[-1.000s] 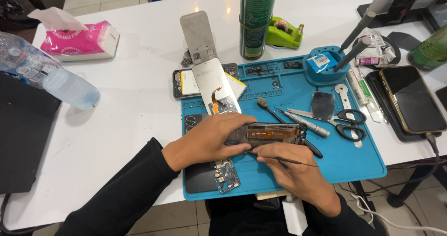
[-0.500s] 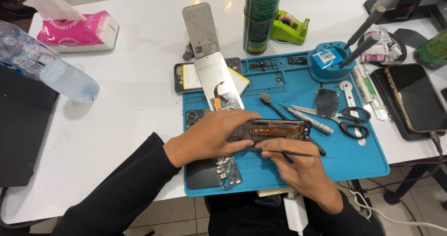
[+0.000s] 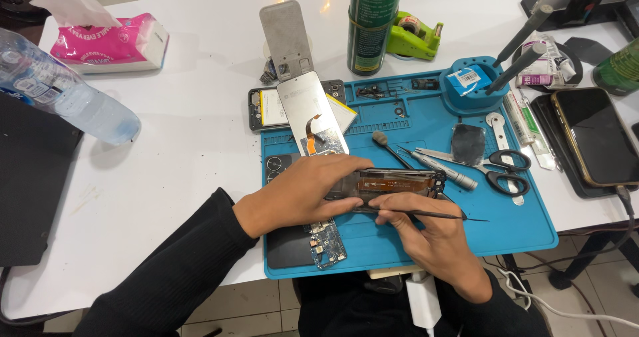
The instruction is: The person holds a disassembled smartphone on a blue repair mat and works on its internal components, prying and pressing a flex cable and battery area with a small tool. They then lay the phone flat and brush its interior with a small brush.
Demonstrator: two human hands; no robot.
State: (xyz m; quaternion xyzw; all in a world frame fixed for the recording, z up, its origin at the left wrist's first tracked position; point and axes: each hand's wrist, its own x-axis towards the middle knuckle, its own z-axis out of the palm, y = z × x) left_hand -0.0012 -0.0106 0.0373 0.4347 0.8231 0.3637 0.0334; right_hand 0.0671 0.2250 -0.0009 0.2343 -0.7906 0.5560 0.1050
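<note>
Lying at the far left of the white worktop point(image 3: 186, 131) are a clear plastic water bottle point(image 3: 60, 97) and a pink tissue pack point(image 3: 113, 44), both well apart from the work. Further right, on the blue repair mat point(image 3: 519, 230), a grey back cover point(image 3: 287, 34) stands propped up, a detached screen panel point(image 3: 313, 121) with an orange flex cable lies flat, and a small circuit board point(image 3: 325, 244) rests near the mat's front edge; judging by these loose parts, the phone is already well stripped down.

At the middle of the mat, the left hand point(image 3: 303, 194) lies over the opened phone frame point(image 3: 399, 182), its fingers curled down on the frame's left part and pinning it to the mat. Just right of it, the right hand point(image 3: 429, 240) has its fingers closed around a thin black probe point(image 3: 432, 213), held level along the frame's near edge. The work inside the frame looks unfinished, and nothing appears refitted yet.

Beyond the frame lie a small brush point(image 3: 389, 147), a screwdriver point(image 3: 442, 170) and black-handled scissors point(image 3: 509, 170), untouched. Further right, a dark phone point(image 3: 596, 134) sits off the mat.
</note>
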